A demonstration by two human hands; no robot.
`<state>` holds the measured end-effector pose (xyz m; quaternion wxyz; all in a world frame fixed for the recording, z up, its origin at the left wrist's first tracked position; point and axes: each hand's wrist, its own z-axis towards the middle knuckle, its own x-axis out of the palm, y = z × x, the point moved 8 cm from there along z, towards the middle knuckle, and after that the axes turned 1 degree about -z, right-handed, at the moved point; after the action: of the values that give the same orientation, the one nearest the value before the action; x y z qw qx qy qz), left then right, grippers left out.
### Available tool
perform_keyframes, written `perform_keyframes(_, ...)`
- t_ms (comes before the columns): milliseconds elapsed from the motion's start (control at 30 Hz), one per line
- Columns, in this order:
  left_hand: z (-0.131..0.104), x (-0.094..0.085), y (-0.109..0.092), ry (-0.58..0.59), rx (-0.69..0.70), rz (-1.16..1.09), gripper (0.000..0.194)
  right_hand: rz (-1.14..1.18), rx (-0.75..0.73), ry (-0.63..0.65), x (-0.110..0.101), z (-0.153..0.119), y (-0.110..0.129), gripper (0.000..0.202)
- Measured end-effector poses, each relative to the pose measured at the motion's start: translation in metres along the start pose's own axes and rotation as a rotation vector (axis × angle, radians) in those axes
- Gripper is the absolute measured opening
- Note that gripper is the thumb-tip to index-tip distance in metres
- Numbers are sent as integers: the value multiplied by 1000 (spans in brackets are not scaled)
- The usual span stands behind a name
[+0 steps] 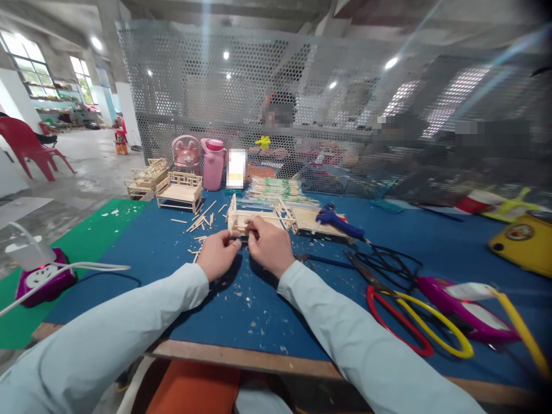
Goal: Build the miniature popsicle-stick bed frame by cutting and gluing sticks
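Both hands meet at the near side of a miniature wooden daybed (pixel 263 215) made of thin sticks, on the blue table. My left hand (pixel 218 254) is closed, its thumb and fingertips pinched at the near left corner of the frame. My right hand (pixel 271 244) is closed too, with fingertips on the front edge just right of the left hand. The fingers hide any small stick between them. Left of the hands lie loose wooden sticks (pixel 202 218). A finished-looking miniature daybed (pixel 180 191) stands behind them, and a blue glue gun (pixel 338 221) rests to the right.
Red-and-yellow-handled scissors (pixel 401 310), black cable (pixel 392 264) and a purple power strip (pixel 468 310) lie at right. Bundled sticks (pixel 276 190), a pink bottle (pixel 213 165) and a perforated metal screen (pixel 241 86) are behind. Another purple socket block (pixel 45 279) sits left.
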<state>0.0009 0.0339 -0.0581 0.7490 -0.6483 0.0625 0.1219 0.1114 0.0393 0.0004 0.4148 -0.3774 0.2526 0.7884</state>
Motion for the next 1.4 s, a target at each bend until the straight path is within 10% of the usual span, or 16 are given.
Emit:
perform_keyframes(567,9,-36,-22,-93,69,519,9,12,1,-34,-1,-2,-3,20)
perform_keyframes(1033,-7,-22,-37,-44,181,792,22,29,-2,-42,1,-4,-4,19)
perform_keyframes(1400,-8,-12,-59,-115,539,1058,24,30,-4,-28,0,-5,-3,20)
